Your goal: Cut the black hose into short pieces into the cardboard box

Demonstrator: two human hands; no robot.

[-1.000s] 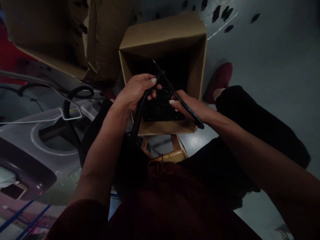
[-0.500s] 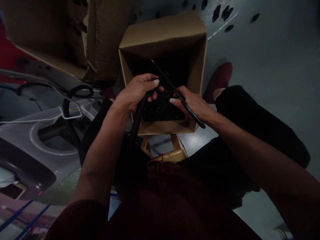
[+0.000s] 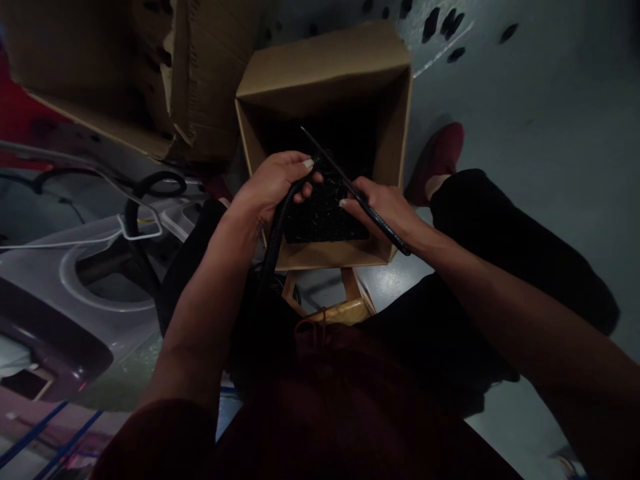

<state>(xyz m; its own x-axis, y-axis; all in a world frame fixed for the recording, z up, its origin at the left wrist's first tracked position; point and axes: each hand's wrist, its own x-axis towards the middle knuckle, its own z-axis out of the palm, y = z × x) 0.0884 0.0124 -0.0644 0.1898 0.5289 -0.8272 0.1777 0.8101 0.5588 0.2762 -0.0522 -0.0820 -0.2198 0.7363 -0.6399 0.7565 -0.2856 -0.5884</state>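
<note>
Over an opened cardboard box [image 3: 323, 57], my left hand [image 3: 277, 179] is closed on a black corrugated hose [image 3: 276, 237], pinching it near its upper end. The hose runs down past my wrist toward my lap. My right hand [image 3: 383, 203] grips a long, slim black tool [image 3: 370, 212]. Its thicker, shiny end lies along my wrist and its thin tip points up and left over the box; the exact kind cannot be made out. The tool passes close to the hose end; whether they touch is unclear. Dark, glossy black pieces [image 3: 325, 223] fill the box bottom.
A larger torn cardboard box [image 3: 215, 87] stands at upper left. At left is a grey moulded machine part [image 3: 40, 267] with a thick black hose [image 3: 133, 220] and a white wire frame [image 3: 143, 227]. Several dark pieces [image 3: 453, 25] lie on the floor at the top.
My hands keep hold of the hose and the tool, almost in place. The tool's tip has dipped slightly, and the whole view has shifted a little.
</note>
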